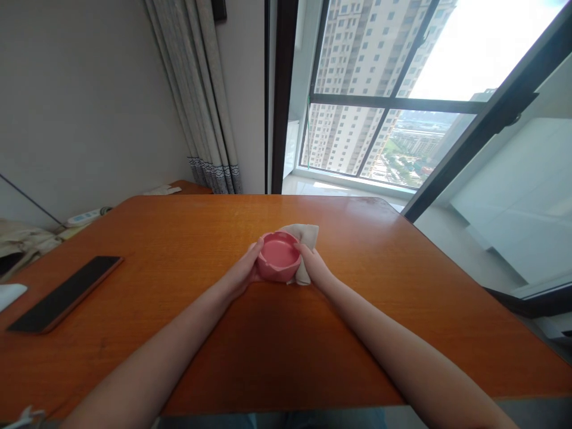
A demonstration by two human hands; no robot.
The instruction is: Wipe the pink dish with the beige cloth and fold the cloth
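Note:
A round pink ashtray (279,253) with a notched rim is held between both hands over the middle of the wooden table, tipped a little toward me. My left hand (247,267) grips its left side, thumb at the rim and fingers partly hidden beneath. On the opposite side, my right hand (314,262) holds a light beige cloth (308,234) against the ashtray, with its thumb at the rim. The cloth spreads behind and to the right of the ashtray, and one corner hangs below. Most of my right fingers are hidden by the cloth and ashtray.
The orange-brown wooden table (179,232) stretches out in front of me. On its left lies a long black flat board (67,292), with a white object (11,294) beside it at the edge. A curtain (196,95) and a large window (384,101) stand beyond.

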